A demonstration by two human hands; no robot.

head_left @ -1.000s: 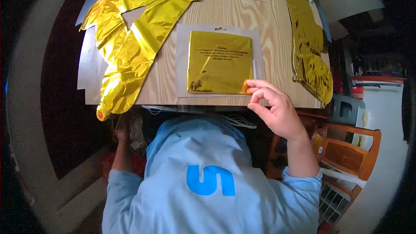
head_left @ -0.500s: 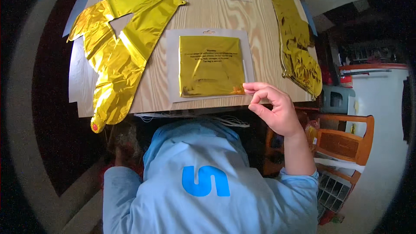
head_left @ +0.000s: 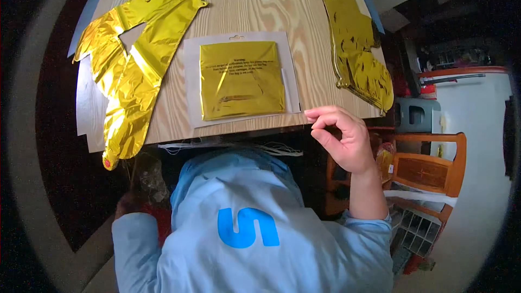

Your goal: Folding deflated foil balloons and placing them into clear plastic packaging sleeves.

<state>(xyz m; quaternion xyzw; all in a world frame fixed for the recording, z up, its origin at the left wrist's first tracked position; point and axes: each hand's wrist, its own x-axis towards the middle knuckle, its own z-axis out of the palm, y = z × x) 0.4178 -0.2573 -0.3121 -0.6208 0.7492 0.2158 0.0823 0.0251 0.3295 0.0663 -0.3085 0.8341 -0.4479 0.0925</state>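
Note:
My right hand (head_left: 345, 140) is raised off the table's front edge, just right of a clear flat package (head_left: 190, 84) holding a folded gold foil balloon (head_left: 239, 84). Its thumb and fingertips come together in a pinch; whatever may be between them is too small to make out. Down at the lower left, my left hand (head_left: 127, 204) hangs below table level, dark and blurred, its fingers hidden. Beside it is a crumpled clear plastic bag (head_left: 152, 182).
An unfolded gold foil balloon (head_left: 157, 65) drapes over the left front edge of the wooden table (head_left: 255, 5). Another gold foil piece (head_left: 353, 49) lies along the right side. White strings (head_left: 271, 148) hang under the front edge. A wooden chair (head_left: 423, 171) stands at the right.
The view has shifted, so the table and package sit further left. My left hand has moved outward to the left. My right hand keeps its pinch, now slightly apart from the package.

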